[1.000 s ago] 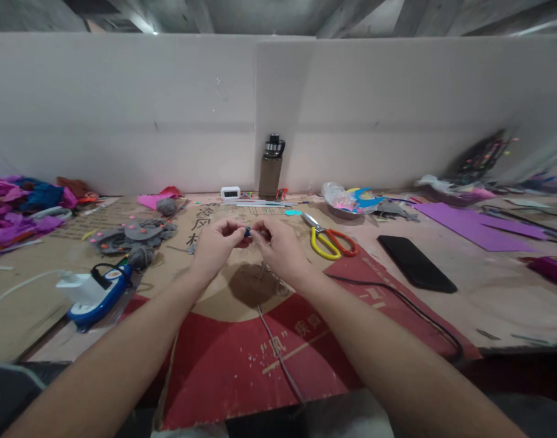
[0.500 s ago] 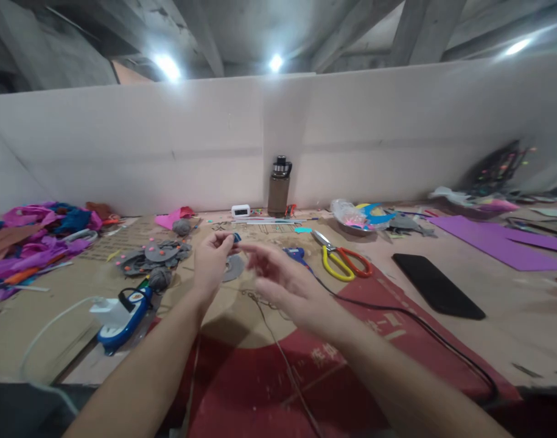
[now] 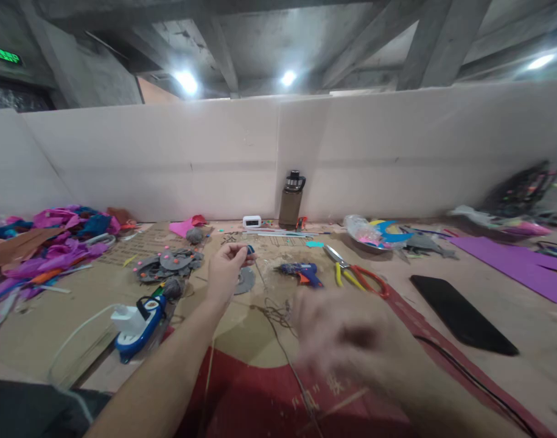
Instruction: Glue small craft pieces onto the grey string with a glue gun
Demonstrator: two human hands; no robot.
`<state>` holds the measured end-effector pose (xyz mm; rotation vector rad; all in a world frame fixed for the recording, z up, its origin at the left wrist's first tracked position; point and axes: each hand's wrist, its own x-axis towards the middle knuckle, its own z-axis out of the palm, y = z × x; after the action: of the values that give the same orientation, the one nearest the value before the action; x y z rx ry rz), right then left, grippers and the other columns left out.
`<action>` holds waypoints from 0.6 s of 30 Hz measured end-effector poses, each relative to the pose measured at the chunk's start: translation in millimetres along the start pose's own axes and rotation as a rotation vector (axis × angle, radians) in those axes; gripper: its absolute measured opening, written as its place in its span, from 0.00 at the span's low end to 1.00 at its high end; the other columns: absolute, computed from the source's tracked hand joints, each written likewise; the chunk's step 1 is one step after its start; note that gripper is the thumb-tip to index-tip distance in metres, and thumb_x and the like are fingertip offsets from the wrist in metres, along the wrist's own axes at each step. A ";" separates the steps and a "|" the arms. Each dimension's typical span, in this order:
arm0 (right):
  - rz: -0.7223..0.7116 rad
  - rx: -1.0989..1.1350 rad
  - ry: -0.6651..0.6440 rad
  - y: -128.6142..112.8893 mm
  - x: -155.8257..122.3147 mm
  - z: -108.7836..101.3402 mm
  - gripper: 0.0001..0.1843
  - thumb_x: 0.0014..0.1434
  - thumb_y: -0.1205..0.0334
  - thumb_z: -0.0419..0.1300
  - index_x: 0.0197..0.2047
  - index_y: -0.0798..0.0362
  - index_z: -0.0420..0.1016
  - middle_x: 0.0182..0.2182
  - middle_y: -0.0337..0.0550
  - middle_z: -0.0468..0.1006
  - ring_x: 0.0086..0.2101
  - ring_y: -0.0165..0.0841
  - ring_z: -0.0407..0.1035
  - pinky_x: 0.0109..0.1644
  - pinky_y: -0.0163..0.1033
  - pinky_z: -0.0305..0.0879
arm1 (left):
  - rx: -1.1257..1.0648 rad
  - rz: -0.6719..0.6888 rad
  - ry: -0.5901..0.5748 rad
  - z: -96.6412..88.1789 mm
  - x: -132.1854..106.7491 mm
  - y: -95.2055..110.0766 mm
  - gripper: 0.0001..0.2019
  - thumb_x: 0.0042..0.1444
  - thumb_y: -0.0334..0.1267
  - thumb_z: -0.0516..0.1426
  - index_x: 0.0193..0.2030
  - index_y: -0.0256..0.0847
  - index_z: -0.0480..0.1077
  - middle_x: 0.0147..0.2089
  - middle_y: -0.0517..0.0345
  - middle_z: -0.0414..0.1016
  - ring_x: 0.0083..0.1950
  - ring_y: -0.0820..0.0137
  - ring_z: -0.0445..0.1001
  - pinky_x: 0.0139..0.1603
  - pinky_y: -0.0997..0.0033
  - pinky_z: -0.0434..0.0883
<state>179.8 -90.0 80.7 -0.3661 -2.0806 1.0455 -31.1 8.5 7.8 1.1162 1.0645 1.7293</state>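
Observation:
My left hand (image 3: 227,267) is raised over the cardboard-covered table (image 3: 77,304), its fingertips pinched on a small blue bead (image 3: 250,249). A thin grey cord (image 3: 278,340) trails from it down across the cardboard toward me. My right hand (image 3: 346,340) is lower and nearer to me, smeared by motion, so its fingers cannot be read. A grey felt disc (image 3: 245,281) lies just beyond my left hand. A blue glue gun (image 3: 303,272) lies on the table past my right hand.
Scissors with yellow and red handles (image 3: 358,277) lie right of the glue gun, then a black phone (image 3: 463,314). A bottle (image 3: 291,199) and small white clock (image 3: 251,221) stand by the back wall. Grey felt pieces (image 3: 168,263), a blue-white device (image 3: 139,322) and coloured scraps (image 3: 41,243) lie left.
My right hand let go of the bead and dropped back toward me, now blurred. My left hand kept the bead. The view tilted up, showing more ceiling.

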 end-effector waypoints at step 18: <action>0.861 -0.739 0.309 167.2 1.8 -41.6 0.14 0.47 0.66 0.58 0.39 0.56 0.72 0.28 0.48 0.75 0.28 0.37 0.70 0.32 0.39 0.62 | -0.088 -0.028 -0.072 11.3 -8.1 2.1 0.15 0.43 0.42 0.66 0.32 0.35 0.70 0.28 0.58 0.75 0.30 0.70 0.78 0.34 0.71 0.74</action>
<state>196.2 38.4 -33.1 -1.7803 -1.9566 0.5280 -18.4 2.9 10.6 1.0957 0.9469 1.6847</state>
